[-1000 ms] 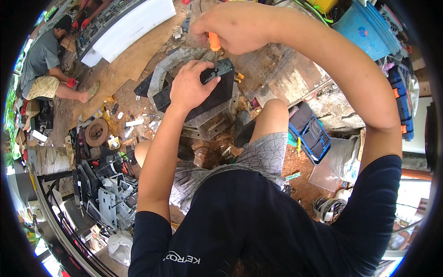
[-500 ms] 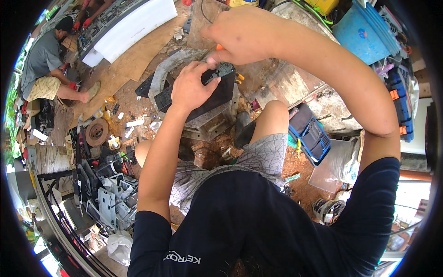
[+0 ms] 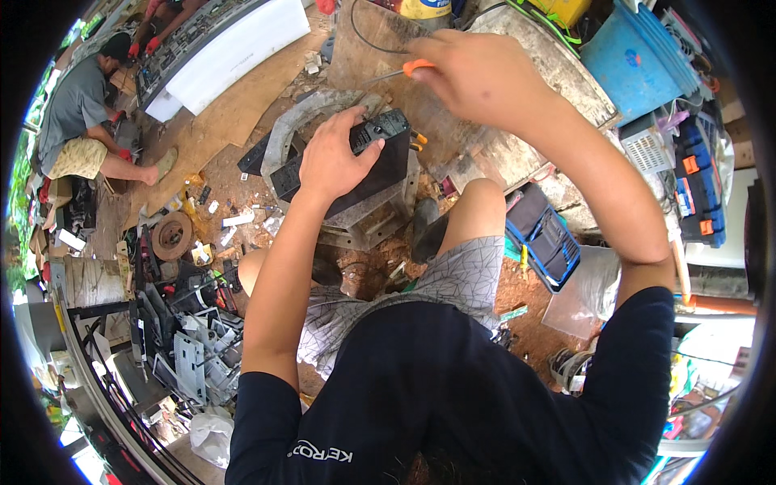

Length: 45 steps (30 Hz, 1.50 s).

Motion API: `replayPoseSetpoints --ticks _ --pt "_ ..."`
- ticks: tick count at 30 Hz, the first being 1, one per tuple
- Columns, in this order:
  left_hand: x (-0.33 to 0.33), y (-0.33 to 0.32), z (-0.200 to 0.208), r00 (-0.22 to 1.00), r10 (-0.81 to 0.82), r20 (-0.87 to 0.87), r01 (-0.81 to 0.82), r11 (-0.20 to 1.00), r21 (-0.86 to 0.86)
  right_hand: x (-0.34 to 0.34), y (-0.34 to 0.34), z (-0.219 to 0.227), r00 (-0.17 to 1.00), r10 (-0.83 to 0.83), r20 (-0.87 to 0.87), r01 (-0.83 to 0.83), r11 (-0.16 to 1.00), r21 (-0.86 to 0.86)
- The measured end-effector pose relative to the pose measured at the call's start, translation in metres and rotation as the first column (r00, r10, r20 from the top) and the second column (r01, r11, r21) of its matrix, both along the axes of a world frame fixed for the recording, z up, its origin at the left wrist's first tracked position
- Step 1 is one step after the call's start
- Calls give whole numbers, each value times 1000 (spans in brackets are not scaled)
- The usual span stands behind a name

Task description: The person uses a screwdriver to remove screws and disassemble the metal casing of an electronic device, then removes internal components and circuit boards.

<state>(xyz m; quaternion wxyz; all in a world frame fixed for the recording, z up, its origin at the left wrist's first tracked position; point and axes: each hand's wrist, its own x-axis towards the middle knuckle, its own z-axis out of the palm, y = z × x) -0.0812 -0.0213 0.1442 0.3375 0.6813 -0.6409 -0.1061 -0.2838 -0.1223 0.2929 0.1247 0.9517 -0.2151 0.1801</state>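
My right hand (image 3: 485,77) grips a screwdriver (image 3: 419,66) by its orange handle, raised above and to the right of a black box-shaped device (image 3: 368,178). The thin shaft points left and touches nothing that I can see. My left hand (image 3: 331,158) lies across the device's narrow upper side, fingers over the far edge and thumb on the near one. The device rests tilted on a grey angular metal stand (image 3: 364,230) between my knees. Beside its right end stick out yellow-orange tool handles (image 3: 419,139); the rest of that tool is hidden.
A tool case (image 3: 546,238) lies open right of my knee. Scrap parts (image 3: 194,356) are heaped at left, near a rusty disc (image 3: 171,235). A blue bin (image 3: 638,61) stands far right. One person (image 3: 77,113) works at far left, beside a white panel (image 3: 238,52).
My right hand has lifted the screwdriver off the device and moved right, so its shaft now shows. My left hand stays on the device.
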Motion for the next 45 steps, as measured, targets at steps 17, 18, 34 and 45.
replayPoseSetpoints --ticks 17,18,34,45 --pt "23 13 -8 893 -71 -445 -2 987 -161 -56 32 -154 697 -520 494 -77 630 772" --pt "25 13 -8 890 -61 -452 -12 987 -158 -52 35 -157 739 -469 483 -116 618 778" --pt "97 65 -24 748 -178 -639 -293 776 -559 -15 31 -175 631 -557 539 -75 649 757" --pt "56 87 -114 747 127 -652 -214 975 -55 -32 23 -198 457 -718 524 -302 429 851"
